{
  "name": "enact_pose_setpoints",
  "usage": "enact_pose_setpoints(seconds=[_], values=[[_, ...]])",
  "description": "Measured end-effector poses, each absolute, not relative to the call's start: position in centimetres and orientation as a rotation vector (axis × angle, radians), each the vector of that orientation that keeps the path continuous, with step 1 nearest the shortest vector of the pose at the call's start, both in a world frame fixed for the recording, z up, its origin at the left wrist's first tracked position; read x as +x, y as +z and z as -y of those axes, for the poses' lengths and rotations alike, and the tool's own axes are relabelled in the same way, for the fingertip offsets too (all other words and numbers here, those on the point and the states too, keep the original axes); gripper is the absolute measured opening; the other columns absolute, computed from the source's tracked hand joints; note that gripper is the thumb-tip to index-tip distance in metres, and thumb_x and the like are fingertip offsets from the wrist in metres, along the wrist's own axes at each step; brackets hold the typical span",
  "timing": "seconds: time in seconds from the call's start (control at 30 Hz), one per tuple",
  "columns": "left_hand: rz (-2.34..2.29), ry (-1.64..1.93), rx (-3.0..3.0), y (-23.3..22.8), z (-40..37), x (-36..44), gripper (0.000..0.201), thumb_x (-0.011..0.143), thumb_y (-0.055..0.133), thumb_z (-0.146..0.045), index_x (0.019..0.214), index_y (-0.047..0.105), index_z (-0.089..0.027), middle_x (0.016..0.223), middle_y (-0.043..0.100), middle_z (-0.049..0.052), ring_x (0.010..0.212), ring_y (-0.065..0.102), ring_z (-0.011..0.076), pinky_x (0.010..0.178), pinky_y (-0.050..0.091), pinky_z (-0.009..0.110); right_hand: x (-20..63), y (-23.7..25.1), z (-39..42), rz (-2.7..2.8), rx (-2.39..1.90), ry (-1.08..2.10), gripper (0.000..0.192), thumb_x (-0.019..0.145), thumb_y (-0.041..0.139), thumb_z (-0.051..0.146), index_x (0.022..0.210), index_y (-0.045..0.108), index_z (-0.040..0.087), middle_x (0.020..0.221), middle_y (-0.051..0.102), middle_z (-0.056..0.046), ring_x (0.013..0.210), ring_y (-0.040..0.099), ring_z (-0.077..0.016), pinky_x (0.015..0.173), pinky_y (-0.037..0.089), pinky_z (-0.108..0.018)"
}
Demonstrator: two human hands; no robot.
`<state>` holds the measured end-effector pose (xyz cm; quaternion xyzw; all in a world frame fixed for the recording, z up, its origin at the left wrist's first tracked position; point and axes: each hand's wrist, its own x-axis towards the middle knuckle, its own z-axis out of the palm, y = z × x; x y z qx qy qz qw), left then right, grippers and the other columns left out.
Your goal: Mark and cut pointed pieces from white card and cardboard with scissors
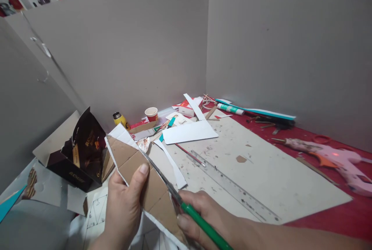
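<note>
**Scissors close to my thumb**

Down by the camera, my left hand (123, 207) is clamped on a piece of cardboard (139, 172), thumb flat on the brown side, holding it up over the near edge of the desk (290, 188). My right hand (203, 215) is closed around the green handle of the scissors (174, 196), and the blades lie along the cardboard's edge, just beside my thumb.

I think the thumb could get nipped, because it sits so near the blades. The cardboard is folded and stiff, so it could bend or slip and the cut could go crooked.

A clear ruler (232, 190) lies near my right arm, and I could bump it. The pink glue gun (340, 161) on the right shows a red light, so it may be hot.
</note>
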<state>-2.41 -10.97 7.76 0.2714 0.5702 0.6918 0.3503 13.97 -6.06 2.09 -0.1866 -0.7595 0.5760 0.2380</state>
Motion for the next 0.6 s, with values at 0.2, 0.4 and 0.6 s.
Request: enact_pose_setpoints(seconds=[0.2, 0.4, 0.6], values=[[-1.453, 1.771, 0.701, 7.9, 10.7, -2.6, 0.055, 0.06, 0.089, -0.039, 0.107, 0.071, -0.016, 0.078, 0.079, 0.006, 0.074, 0.075, 0.0266, 0.065, 0.061, 0.032, 13.9, 1.7, 6.1, 2.039, -0.494, 1.644, 0.045, 0.085, 0.055, 0.061, 0.079, 0.052, 0.017, 0.063, 0.045, 0.003, 0.056, 0.038, -0.0109, 0.051, 0.037, -0.025], [-1.456, 1.747, 0.712, 8.3, 10.9, -2.0, 0.044, 0.062, 0.087, -0.038, 0.097, 0.072, -0.016, 0.076, 0.078, 0.005, 0.068, 0.075, 0.0247, 0.056, 0.059, 0.028, 13.5, 1.3, 5.9, 1.972, -0.38, 1.602, 0.052, 0.089, 0.046, 0.066, 0.086, 0.059, 0.015, 0.063, 0.049, 0.001, 0.058, 0.043, -0.0126, 0.057, 0.045, -0.025], [-1.453, 1.688, 0.694, 8.3, 11.0, -1.2, 0.04, 0.062, 0.086, -0.039, 0.091, 0.071, -0.015, 0.077, 0.079, 0.006, 0.062, 0.074, 0.0236, 0.052, 0.057, 0.027, 13.9, 1.7, 5.5, 2.049, -0.442, 1.54, 0.049, 0.09, 0.047, 0.062, 0.09, 0.06, 0.015, 0.069, 0.056, -0.001, 0.058, 0.047, -0.0132, 0.063, 0.049, -0.028]])
